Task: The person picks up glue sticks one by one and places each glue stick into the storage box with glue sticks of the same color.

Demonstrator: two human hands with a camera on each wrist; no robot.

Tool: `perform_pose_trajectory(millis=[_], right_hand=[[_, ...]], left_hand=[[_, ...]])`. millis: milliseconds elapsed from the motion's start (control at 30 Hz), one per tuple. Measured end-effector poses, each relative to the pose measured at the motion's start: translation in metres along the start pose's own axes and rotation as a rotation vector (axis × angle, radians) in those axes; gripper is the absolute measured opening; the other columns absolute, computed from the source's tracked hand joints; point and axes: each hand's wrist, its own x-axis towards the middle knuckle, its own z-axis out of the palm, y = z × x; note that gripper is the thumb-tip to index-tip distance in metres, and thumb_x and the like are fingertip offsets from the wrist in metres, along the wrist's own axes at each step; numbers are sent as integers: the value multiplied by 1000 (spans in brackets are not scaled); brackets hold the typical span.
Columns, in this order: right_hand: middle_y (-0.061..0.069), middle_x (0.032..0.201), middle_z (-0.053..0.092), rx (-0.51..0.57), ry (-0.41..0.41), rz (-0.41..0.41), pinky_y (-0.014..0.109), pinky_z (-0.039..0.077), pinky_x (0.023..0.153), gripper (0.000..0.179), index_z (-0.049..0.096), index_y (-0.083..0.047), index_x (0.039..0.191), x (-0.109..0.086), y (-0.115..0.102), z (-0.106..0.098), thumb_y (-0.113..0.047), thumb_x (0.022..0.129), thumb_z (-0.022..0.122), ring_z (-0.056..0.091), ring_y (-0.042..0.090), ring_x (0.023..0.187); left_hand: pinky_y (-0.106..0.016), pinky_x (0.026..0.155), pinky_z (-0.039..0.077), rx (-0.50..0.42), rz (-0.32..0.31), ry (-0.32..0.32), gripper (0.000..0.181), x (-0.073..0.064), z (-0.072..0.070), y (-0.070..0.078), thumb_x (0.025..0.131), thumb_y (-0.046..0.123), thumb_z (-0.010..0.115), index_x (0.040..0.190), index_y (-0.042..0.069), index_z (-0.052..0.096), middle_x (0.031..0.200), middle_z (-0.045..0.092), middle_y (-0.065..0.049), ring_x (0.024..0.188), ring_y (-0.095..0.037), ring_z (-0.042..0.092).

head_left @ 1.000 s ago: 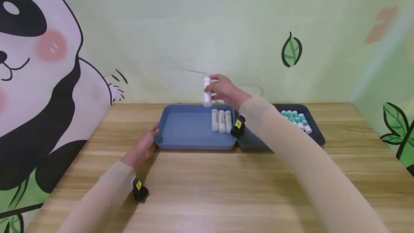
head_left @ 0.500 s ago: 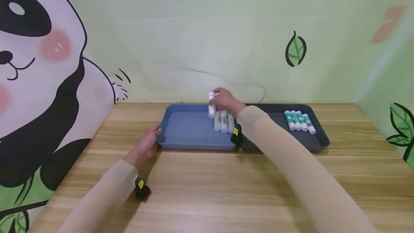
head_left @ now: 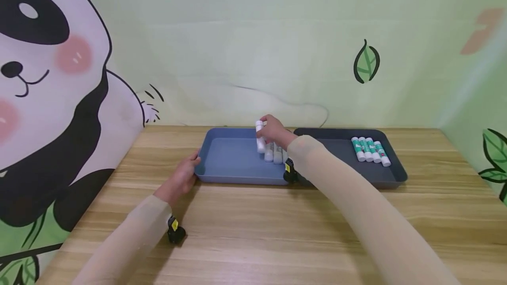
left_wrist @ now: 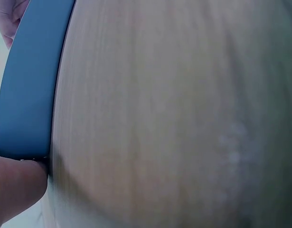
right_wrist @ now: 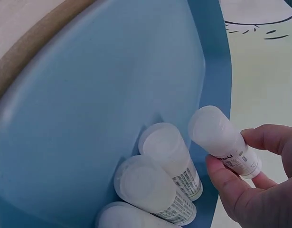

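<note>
My right hand (head_left: 273,130) pinches a white glue stick (head_left: 260,137) between thumb and fingers. In the right wrist view that glue stick (right_wrist: 224,140) is tilted over the tray, its printed label partly covered by the fingers. Beside it, several white glue sticks (right_wrist: 164,147) lie in a row in the blue tray (head_left: 227,157), partly hidden by the hand in the head view. At the tray's left side my left hand (head_left: 180,177) holds the rim. The left wrist view shows one of its digits against the end of the tray wall (left_wrist: 29,95).
A dark grey tray (head_left: 328,144) stands right of the blue one, edges close together. Several glue sticks with green labels (head_left: 370,149) lie at its right side. Behind both trays rises a painted wall (head_left: 198,56). The wooden table (head_left: 237,223) extends in front.
My right hand has come down with the glue stick, from above the tray's back edge to beside the row. The left hand stays at the rim. The head view has shifted slightly.
</note>
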Motion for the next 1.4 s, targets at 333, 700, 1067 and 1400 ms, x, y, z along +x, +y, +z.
perform_pose_trajectory(millis=[333, 700, 1067, 1400], right_hand=[[24, 147, 50, -37, -10, -11, 45, 57, 103, 56, 38, -1, 146, -3, 4, 4, 1, 96, 61, 56, 38, 131], [22, 141, 55, -256, 4, -87, 38, 57, 92, 59, 38, 0, 147, 2, 7, 10, -4, 95, 64, 59, 31, 115], [23, 136, 61, -426, 12, -161, 42, 55, 101, 56, 45, 3, 145, -5, 6, 16, -6, 94, 65, 62, 33, 117], [22, 146, 56, -452, 8, -154, 44, 53, 108, 58, 45, 5, 147, -1, 5, 14, -6, 94, 64, 60, 34, 127]], left_hand=[[-41, 134, 1, -11, -23, 22, 56, -1, 1, 0, 111, 8, 17, 164, 7, -1, 173, -7, -15, 162, -29, -4], [-42, 134, 2, -13, 8, 9, 56, 0, 2, 0, 110, 7, 17, 164, 5, 0, 173, -4, -16, 162, -30, -2], [-42, 134, 1, 8, 12, 12, 56, 0, 2, -5, 110, 7, 18, 163, 2, -1, 173, -6, -18, 162, -31, -5], [-43, 134, 1, 6, 21, 17, 56, -1, 1, -1, 110, 7, 18, 163, 2, 0, 173, -5, -19, 162, -31, -5]])
